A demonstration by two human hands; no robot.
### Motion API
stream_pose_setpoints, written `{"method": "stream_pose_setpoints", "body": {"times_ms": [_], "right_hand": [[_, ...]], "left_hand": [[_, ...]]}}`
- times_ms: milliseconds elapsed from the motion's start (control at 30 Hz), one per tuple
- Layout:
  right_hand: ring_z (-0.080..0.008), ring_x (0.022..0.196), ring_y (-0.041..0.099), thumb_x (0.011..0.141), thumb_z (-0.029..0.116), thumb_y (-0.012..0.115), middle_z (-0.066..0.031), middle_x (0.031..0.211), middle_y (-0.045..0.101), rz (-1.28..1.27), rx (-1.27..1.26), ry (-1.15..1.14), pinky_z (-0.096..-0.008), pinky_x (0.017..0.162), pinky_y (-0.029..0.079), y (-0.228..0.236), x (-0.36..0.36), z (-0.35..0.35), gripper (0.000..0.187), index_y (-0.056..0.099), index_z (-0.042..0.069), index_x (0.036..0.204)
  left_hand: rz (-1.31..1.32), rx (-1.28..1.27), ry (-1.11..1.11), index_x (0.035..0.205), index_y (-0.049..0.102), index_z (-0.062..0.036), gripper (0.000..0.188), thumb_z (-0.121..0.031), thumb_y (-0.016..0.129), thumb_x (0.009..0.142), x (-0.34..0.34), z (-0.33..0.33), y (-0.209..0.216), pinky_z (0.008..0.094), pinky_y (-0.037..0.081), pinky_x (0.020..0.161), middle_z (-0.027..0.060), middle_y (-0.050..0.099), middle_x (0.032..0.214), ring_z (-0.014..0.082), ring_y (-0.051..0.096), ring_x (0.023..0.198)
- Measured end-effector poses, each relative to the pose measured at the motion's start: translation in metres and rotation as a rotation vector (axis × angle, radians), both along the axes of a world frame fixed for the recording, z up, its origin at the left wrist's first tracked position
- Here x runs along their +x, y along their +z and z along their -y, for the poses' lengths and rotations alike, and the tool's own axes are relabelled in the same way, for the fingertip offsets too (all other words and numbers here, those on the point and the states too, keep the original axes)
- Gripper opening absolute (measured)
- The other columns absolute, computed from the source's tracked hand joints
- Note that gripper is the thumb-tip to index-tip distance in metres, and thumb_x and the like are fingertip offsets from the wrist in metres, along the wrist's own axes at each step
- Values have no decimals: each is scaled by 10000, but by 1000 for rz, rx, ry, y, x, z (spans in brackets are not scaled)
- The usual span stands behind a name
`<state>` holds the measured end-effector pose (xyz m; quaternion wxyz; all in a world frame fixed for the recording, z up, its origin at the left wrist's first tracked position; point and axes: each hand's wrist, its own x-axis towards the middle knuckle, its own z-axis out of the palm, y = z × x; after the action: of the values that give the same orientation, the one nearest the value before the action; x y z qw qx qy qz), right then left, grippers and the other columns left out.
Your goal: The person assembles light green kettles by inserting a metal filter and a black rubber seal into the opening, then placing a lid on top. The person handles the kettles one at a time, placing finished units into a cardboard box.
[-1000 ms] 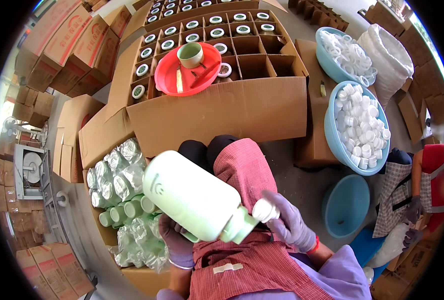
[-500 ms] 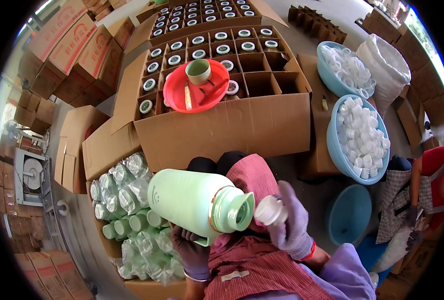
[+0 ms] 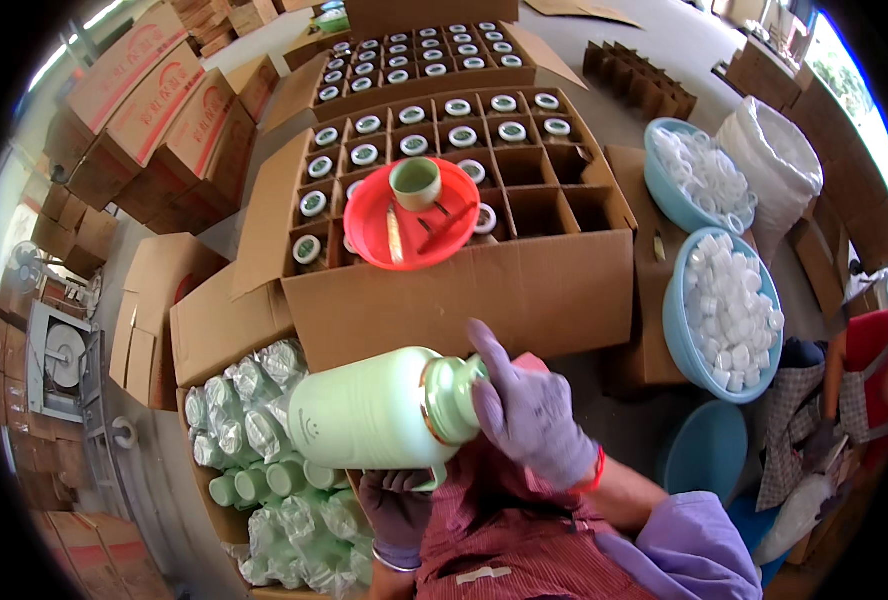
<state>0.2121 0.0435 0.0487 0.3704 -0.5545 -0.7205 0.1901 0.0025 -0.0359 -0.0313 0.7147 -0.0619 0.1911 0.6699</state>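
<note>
As curled left hand supports vacuum flask, lower centre, half-open right hand, its hold now hidden, apparently seats the stopper.

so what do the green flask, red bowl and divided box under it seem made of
Green flask: perhaps coated metal, possibly plastic; satin, with soft highlights. Red bowl: likely plastic, smooth and evenly coloured. Divided box: apparently cardboard, matte brown with folded flaps.

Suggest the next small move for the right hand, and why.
Probably a gentle twist of the right hand at the mouth end of the green flask: it covers that end, while the left hand sits at the handle beneath, seemingly steadying it. What lies under the palm is hidden.
</note>
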Motion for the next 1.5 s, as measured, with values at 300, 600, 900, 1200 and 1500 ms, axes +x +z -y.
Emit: {"method": "stream_pose_setpoints", "body": {"times_ms": [300,600,900,1200,1500], "right_hand": [[-418,1063,615,786,406,783,-255,1237,534,215,-189,-298,-465,908,520,-67,-22,-303,573,596,82,1219],[-334,1091,541,634,214,801,-139,1104,501,696,619,137,-598,1013,392,-9,-25,-231,380,602,86,931],[-287,1083,568,789,213,723,-95,1144,580,-254,450,585,-413,971,463,24,14,-118,504,577,10,1227],[-175,937,643,995,282,458,-93,1004,681,-695,-681,653,-326,887,500,-12,24,-126,356,681,6,1020],[-186,948,657,879,114,626,-103,988,681,-7,-580,986,-329,866,517,-33,-13,-62,233,691,30,1086]], "left_hand": [[-169,95,201,982,599,19,154,-124,548,957,-46,-68,-51,533,481,1050,188,691,1056,303,636,1095],[-77,195,197,1072,604,19,210,-146,514,979,-57,-79,-9,469,547,985,127,691,1044,245,675,1016],[-146,242,-46,903,597,-25,161,-132,489,953,2,-65,31,451,538,947,60,621,843,263,663,874],[-1882,1127,-165,1295,528,-127,413,-250,591,905,-51,-61,28,551,334,1123,77,605,1190,267,518,1251],[-2240,1365,-209,1335,539,-209,547,-154,654,803,-99,36,-8,520,466,963,99,600,1092,293,567,1134]]}}
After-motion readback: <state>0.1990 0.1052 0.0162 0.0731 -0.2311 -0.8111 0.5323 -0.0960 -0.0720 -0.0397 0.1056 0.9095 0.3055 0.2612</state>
